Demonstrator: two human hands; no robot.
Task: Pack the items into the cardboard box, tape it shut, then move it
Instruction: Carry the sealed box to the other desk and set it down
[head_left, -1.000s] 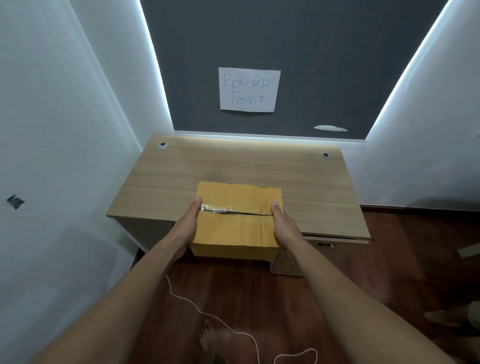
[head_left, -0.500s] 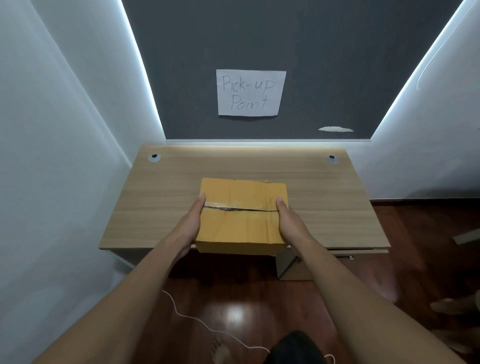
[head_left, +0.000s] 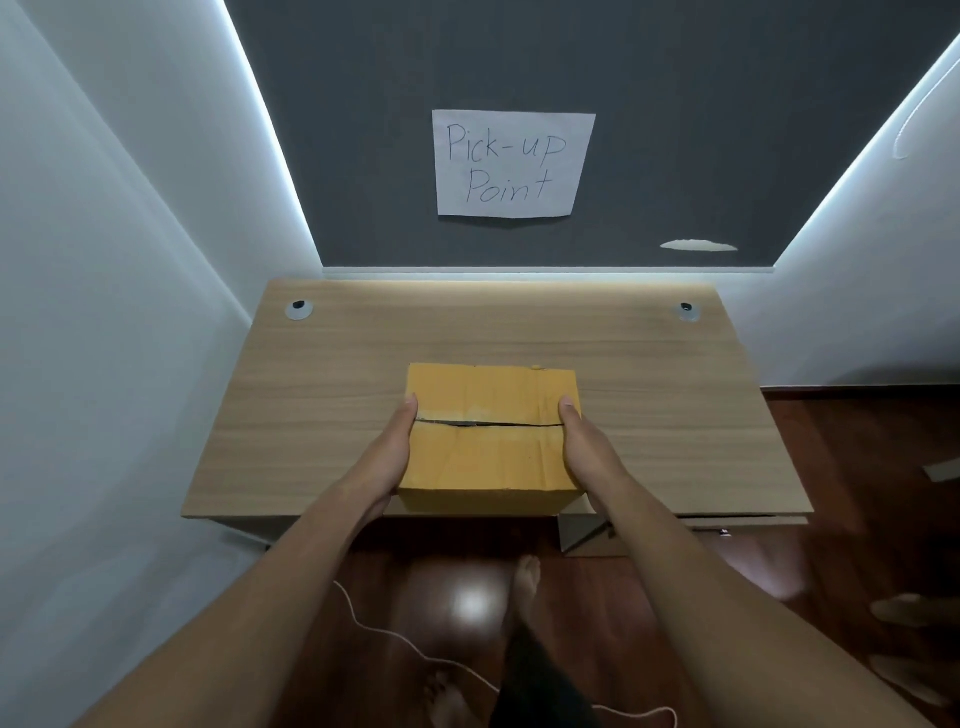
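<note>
A closed yellow-brown cardboard box (head_left: 491, 447) with clear tape along its top seam is held over the front middle of a wooden desk (head_left: 649, 395). My left hand (head_left: 392, 449) presses flat on the box's left side, thumb on the top edge. My right hand (head_left: 584, 447) grips the right side the same way. The box's near face reaches the desk's front edge; whether its bottom touches the desk I cannot tell.
A paper sign reading "Pick-up Point" (head_left: 514, 163) hangs on the grey wall behind the desk. White walls close in left and right. Two cable grommets (head_left: 298, 309) sit at the desk's back corners. A white cord (head_left: 395, 639) lies on the dark wood floor by my feet.
I have stepped closer to the desk. The box, held in both hands, has moved forward from over the desk's front edge to further over the desktop.
</note>
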